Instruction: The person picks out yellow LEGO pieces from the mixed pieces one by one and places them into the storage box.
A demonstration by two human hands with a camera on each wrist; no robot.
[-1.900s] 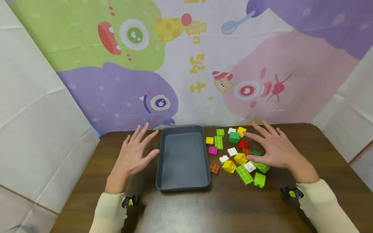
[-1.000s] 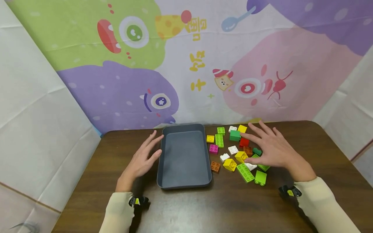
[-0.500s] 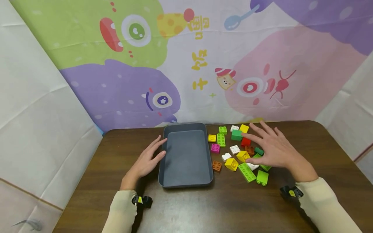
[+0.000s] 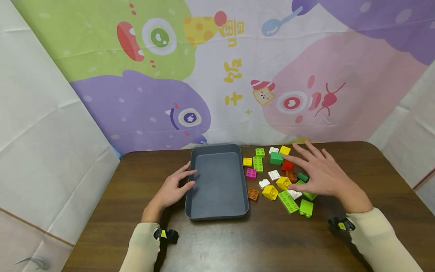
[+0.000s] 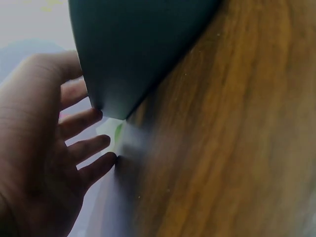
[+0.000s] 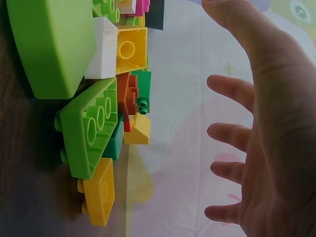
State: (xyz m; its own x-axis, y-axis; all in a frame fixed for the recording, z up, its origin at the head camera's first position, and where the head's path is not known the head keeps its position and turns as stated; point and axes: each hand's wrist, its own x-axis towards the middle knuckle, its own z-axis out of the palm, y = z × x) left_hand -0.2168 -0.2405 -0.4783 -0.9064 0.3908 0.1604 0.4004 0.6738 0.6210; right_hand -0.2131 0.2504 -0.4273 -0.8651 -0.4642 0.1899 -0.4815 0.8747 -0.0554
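My left hand [image 4: 171, 192] is at the left rim of a dark grey rectangular tray [image 4: 219, 187], its fingers loosely extended. In the left wrist view the thumb and forefinger reach over the rim of the tray [image 5: 131, 49], while other fingers lie along its outer side. Nothing lies inside the tray. My right hand [image 4: 321, 174] hovers with spread fingers over the right side of a group of toy building bricks, holding none. Near its thumb are a yellow sloped brick [image 4: 283, 183] and a white brick [image 4: 295, 194]; a green brick [image 4: 276, 158] is close to its forefinger.
More bricks lie between tray and right hand, among them a magenta brick [image 4: 251, 173], a brown brick [image 4: 253, 194] and a long lime brick [image 4: 288, 202]. A cartoon-printed cloth [image 4: 224, 124] hangs behind the wooden table [image 4: 217, 241]. White panels [image 4: 44, 113] flank both sides.
My left hand has come in from the left and down, reaching the tray's left rim. The right hand stays almost still above the bricks. Tray and bricks keep their places.
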